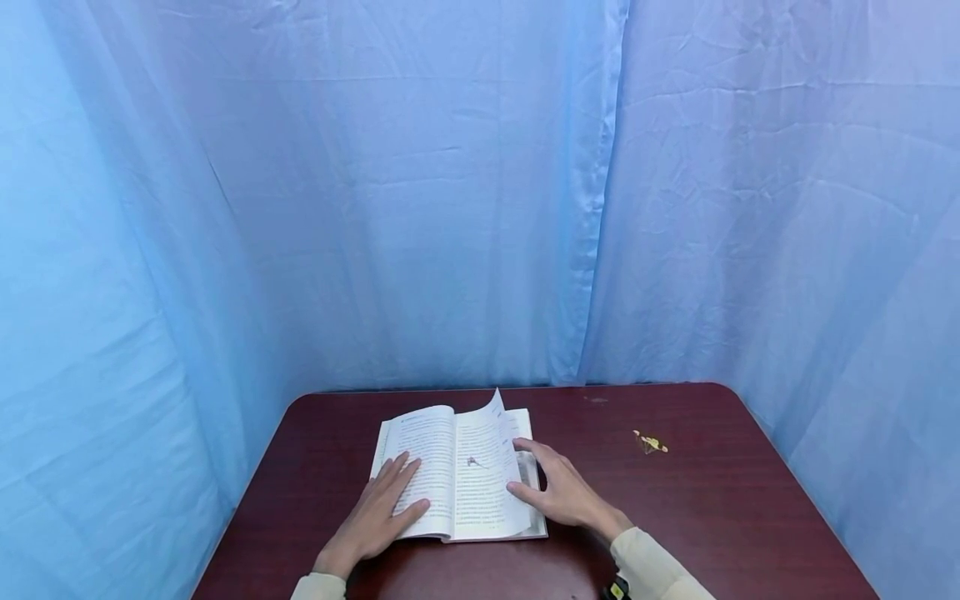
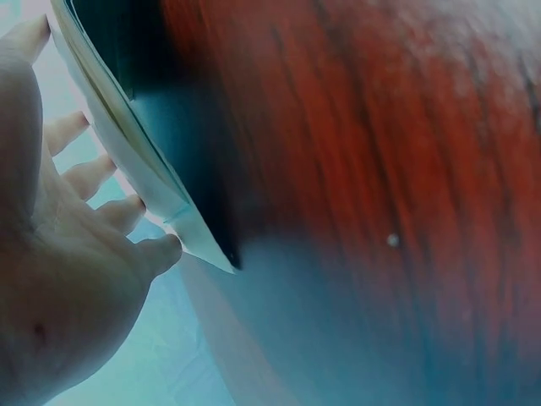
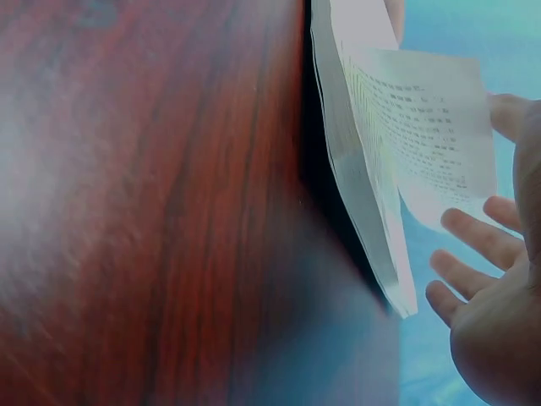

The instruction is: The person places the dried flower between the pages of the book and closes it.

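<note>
An open book [image 1: 427,442] with printed text lies on the dark red table, one leaf of its right half raised and bent at the top. My left hand [image 1: 382,504] rests on the left page with its fingers spread. In the left wrist view, that hand [image 2: 76,237] reaches over the book's edge [image 2: 182,211]. At the right half, my right hand [image 1: 566,487] has its thumb at the edge of the raised page [image 1: 487,475], fingers apart. The right wrist view shows the lifted page [image 3: 439,127] standing off the block, the right hand's [image 3: 499,288] thumb touching its edge.
A small yellow object [image 1: 651,442] lies on the table [image 1: 712,500] to the right of the book. Blue curtains [image 1: 450,208] hang behind and at both sides of the table. Something black with a yellow mark [image 1: 617,590] shows by the right sleeve.
</note>
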The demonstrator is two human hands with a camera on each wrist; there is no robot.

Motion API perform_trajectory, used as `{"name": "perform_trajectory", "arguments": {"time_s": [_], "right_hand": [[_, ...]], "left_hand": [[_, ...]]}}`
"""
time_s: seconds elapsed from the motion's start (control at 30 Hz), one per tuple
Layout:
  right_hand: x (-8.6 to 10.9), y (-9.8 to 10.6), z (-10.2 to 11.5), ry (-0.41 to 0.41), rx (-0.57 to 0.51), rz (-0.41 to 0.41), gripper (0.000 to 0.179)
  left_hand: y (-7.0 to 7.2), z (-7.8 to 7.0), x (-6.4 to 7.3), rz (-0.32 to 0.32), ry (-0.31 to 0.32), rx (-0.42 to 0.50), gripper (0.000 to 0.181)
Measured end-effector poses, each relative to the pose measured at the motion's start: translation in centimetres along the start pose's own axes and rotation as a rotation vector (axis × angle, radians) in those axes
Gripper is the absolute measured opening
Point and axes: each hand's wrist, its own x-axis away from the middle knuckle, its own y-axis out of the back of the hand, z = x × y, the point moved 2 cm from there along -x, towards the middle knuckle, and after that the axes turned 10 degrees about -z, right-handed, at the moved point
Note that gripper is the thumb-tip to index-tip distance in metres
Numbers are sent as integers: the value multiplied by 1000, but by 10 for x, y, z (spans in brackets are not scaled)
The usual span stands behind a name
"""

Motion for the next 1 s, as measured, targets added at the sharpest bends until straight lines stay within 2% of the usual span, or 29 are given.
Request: {"name": "perform_trajectory", "arguments": {"time_s": [0.33, 0.7, 1.0], "right_hand": [[8, -7, 11, -9, -39, 36, 77], [9, -19, 27, 46, -93, 104, 78], [8, -35, 41, 105, -41, 151, 77]], "left_hand": [[2, 1, 1, -32, -23, -22, 78], [11, -3, 1, -66, -64, -1, 75], [28, -10, -6, -168, -136, 14, 71]]}}
